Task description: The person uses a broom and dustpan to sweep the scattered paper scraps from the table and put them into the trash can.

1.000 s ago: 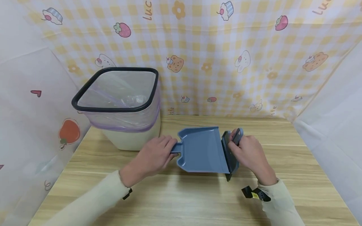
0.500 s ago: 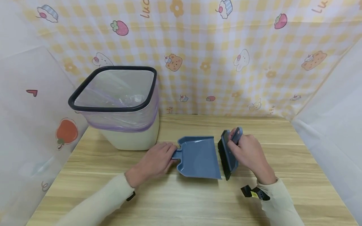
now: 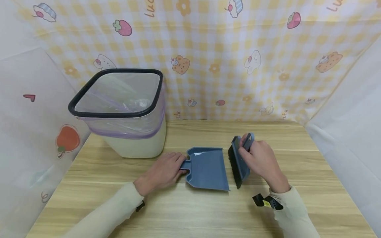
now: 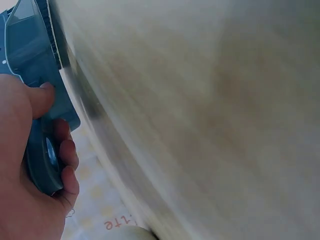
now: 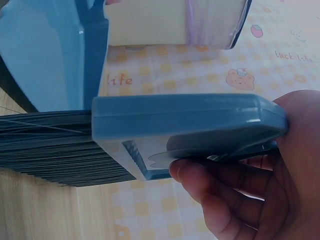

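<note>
A blue-grey dustpan (image 3: 208, 170) lies low over the table in the head view, its pan pointing right. My left hand (image 3: 163, 171) grips its handle; in the left wrist view the fingers curl round the looped handle (image 4: 47, 160). To the right, a hand brush (image 3: 243, 165) stands with its dark bristles facing the pan's front lip, a narrow gap between them. My right hand (image 3: 262, 158) holds the brush by its handle. The right wrist view shows the brush's blue body (image 5: 185, 115) and black bristles (image 5: 60, 150) close up, with the dustpan beyond. No debris shows in the pan.
A cream bin (image 3: 143, 145) with a black rim and a clear purple-edged liner stands at the back left, near my left hand. A yellow checked cloth (image 3: 208, 49) hangs behind the wooden table (image 3: 196, 215). White sheets hang at both sides.
The dustpan has come down toward the table and shifted slightly left, away from the brush. A gap has opened between its lip and the bristles. The right hand has barely moved.
</note>
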A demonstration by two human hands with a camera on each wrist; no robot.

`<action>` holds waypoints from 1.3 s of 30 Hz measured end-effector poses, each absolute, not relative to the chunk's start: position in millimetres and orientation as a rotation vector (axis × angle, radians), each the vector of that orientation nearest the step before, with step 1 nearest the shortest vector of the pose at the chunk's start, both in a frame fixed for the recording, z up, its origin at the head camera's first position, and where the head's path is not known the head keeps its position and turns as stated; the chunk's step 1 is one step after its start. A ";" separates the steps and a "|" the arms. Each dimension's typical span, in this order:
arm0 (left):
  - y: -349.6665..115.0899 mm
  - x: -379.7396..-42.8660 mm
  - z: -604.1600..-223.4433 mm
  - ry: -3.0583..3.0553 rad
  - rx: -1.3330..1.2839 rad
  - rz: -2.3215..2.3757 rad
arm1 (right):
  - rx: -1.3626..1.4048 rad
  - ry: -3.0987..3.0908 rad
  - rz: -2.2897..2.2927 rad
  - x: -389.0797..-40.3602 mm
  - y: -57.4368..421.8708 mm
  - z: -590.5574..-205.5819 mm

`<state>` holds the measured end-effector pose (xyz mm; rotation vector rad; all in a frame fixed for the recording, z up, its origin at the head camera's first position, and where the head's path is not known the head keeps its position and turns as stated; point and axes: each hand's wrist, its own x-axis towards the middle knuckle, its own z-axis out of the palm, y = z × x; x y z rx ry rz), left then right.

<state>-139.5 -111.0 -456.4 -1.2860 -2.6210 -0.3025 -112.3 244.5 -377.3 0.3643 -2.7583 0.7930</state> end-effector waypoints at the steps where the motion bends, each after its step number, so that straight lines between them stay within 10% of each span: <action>1: -110.7 -139.9 -456.7 -2.636 -1.283 -0.308 | 0.365 -2.757 0.794 -112.4 244.4 -377.2; 39: -109.9 -145.4 -437.3 -2.849 -1.219 -0.479 | 0.333 -2.781 0.793 -111.5 244.5 -376.4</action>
